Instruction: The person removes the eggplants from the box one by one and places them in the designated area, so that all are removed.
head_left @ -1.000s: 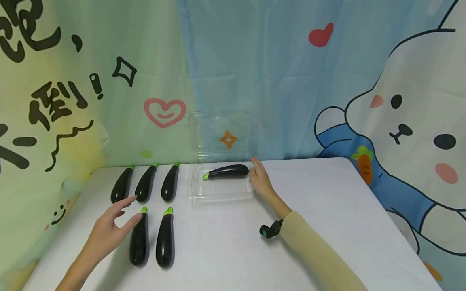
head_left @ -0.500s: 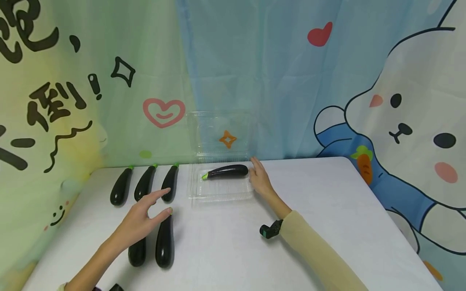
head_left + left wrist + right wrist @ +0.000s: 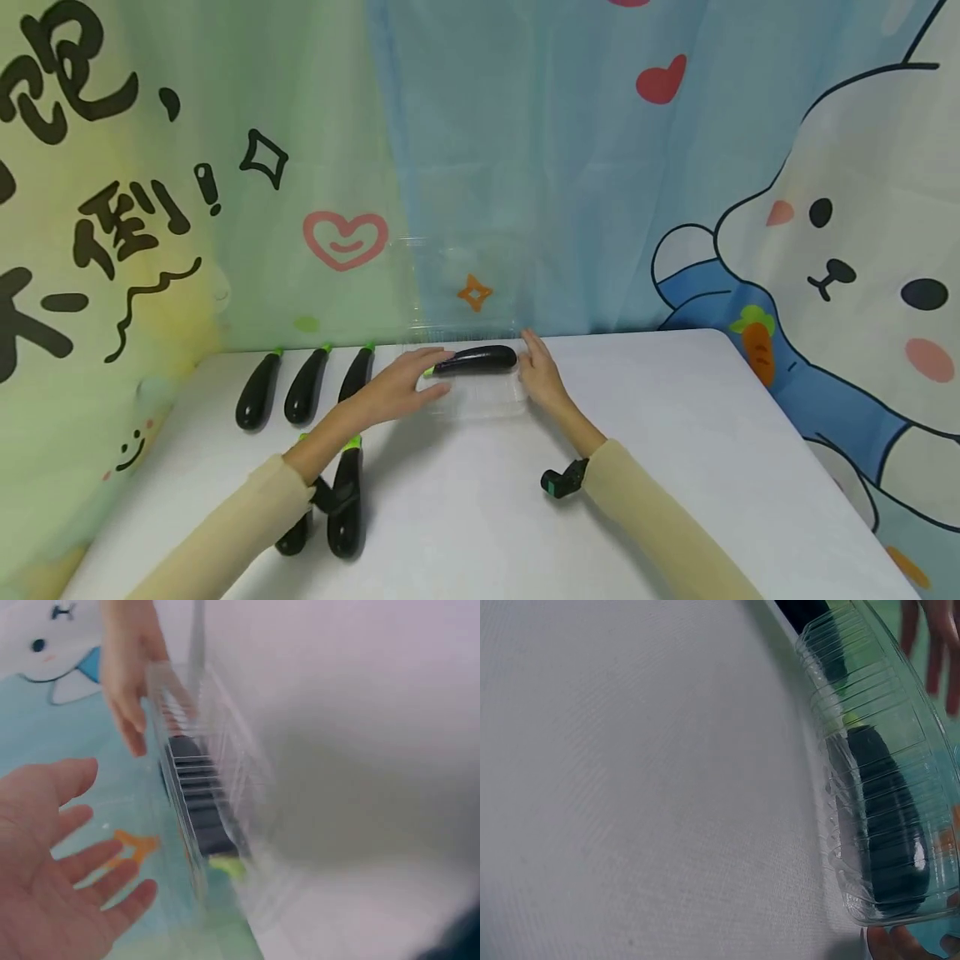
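Observation:
A dark purple eggplant point(image 3: 483, 358) with a green stem end lies in a clear plastic clamshell box point(image 3: 487, 408), its lid point(image 3: 517, 275) raised at the back. My left hand point(image 3: 397, 387) hovers over the box's left end, by the eggplant's stem end. Its fingers are spread and relaxed, with nothing held, as the left wrist view shows. At the box's right end, my right hand point(image 3: 542, 375) rests against the side with fingers extended. Fingertips point(image 3: 900, 945) touch near the rim in the right wrist view.
Several more eggplants lie at left: a back row with one eggplant point(image 3: 258, 390) at its far left, and a front pair including an eggplant point(image 3: 345, 508) partly under my left arm. A printed curtain point(image 3: 600, 167) hangs behind the white table point(image 3: 637, 392).
My left hand has moved right and away from me, from above the loose eggplants to the box's left end. The right hand stays at the box.

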`<control>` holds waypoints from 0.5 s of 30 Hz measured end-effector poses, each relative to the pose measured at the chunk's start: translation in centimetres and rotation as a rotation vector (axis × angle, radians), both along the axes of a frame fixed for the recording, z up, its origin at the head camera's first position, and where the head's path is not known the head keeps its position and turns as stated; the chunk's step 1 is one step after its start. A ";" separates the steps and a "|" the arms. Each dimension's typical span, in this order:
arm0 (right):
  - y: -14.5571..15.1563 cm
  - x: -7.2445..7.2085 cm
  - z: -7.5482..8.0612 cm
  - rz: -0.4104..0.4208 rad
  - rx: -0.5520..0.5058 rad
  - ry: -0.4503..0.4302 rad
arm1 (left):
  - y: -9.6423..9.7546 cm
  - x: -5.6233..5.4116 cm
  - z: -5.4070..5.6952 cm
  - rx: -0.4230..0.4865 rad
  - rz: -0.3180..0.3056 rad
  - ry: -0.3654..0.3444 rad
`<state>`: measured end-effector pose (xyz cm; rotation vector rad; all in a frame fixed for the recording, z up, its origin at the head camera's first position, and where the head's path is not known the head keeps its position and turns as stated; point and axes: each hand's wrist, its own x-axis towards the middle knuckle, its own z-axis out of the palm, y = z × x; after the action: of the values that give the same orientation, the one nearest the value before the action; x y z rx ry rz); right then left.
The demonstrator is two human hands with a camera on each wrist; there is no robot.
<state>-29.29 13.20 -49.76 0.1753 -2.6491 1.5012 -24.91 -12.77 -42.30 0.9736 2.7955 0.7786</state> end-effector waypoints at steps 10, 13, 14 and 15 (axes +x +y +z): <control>0.0 0.5 0.0 0.007 -0.001 -0.034 | 6.9 -6.9 -2.1 -0.170 -0.212 -0.006; 0.0 0.4 0.1 -0.001 0.018 -0.031 | 7.9 -7.9 -2.4 -0.185 -0.227 -0.040; 0.0 0.3 0.2 -0.003 0.022 -0.031 | 8.2 -8.2 -2.4 -0.184 -0.222 -0.061; 0.0 0.3 0.3 -0.002 0.022 -0.028 | 8.5 -8.5 -2.4 -0.186 -0.213 -0.084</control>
<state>-29.00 13.23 -49.46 0.1542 -2.6879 1.4850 -33.42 -4.26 -44.69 1.1501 2.5816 0.5103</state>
